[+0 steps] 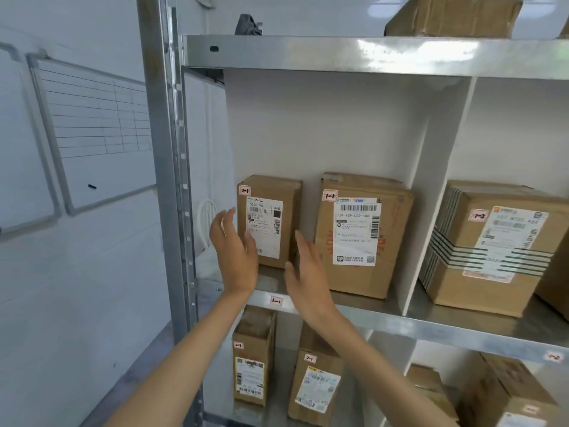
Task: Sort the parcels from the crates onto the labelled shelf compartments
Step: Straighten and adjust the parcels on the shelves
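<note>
- The small parcel [271, 220] is an upright brown carton with a white shipping label and a "1-1" tag.
- It stands in the shelf compartment [308, 124] marked 1-1, left of a larger parcel [363, 232].
- The left grip [235, 254] and the right grip [306, 272] flank it, fingers straight and spread, holding nothing.

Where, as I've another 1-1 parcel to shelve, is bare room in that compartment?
Narrow strips only: left of the small box, by the left hand, and between it and the EMS box, by the right hand. Open height above both. The striped box crowds compartment 1-2.
</note>
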